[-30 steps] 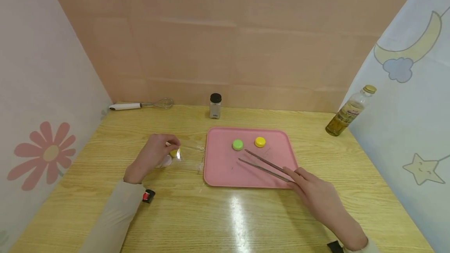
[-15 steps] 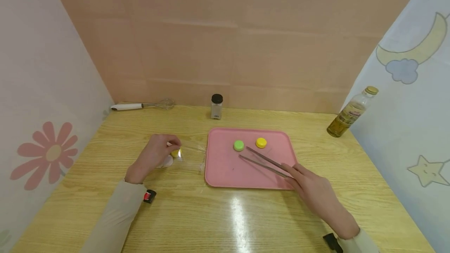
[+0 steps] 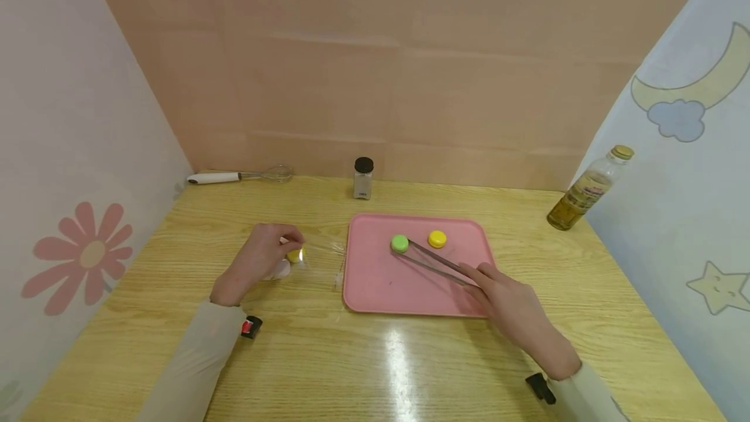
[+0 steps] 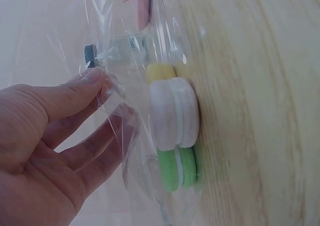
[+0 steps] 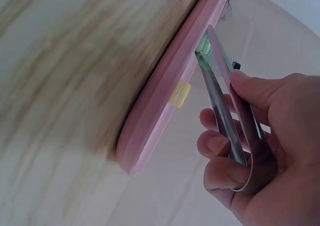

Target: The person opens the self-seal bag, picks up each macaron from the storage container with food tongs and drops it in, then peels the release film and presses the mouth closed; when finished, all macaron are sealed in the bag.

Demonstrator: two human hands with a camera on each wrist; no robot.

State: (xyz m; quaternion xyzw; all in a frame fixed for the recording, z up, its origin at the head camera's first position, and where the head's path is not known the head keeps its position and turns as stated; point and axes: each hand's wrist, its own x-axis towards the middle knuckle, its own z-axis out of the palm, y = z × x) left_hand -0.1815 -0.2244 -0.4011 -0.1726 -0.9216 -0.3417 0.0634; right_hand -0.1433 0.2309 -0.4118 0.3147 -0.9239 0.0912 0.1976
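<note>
My left hand point(image 3: 258, 256) pinches the edge of a clear plastic bag point(image 3: 319, 266) between thumb and finger. Inside the bag, in the left wrist view, lie a white macaron point(image 4: 172, 113), a green one point(image 4: 177, 168) and a yellow one point(image 4: 161, 72). My right hand point(image 3: 518, 308) grips metal tongs point(image 3: 436, 269), also in the right wrist view point(image 5: 220, 104). The tong tips stand on either side of a green macaron point(image 3: 400, 243) on the pink tray point(image 3: 381, 298). A yellow macaron point(image 3: 437, 239) lies to its right on the tray.
A small black-lidded jar point(image 3: 363, 180) stands behind the tray. The whisk point(image 3: 215, 178) lies at the back left, and a glass bottle of amber liquid point(image 3: 586, 194) stands at the back right. The bag's right end is beside the tray's left edge.
My right hand has moved left and slightly up with the tongs; their tips have come from below and right of the green macaron to its sides. The left hand still pinches the bag.
</note>
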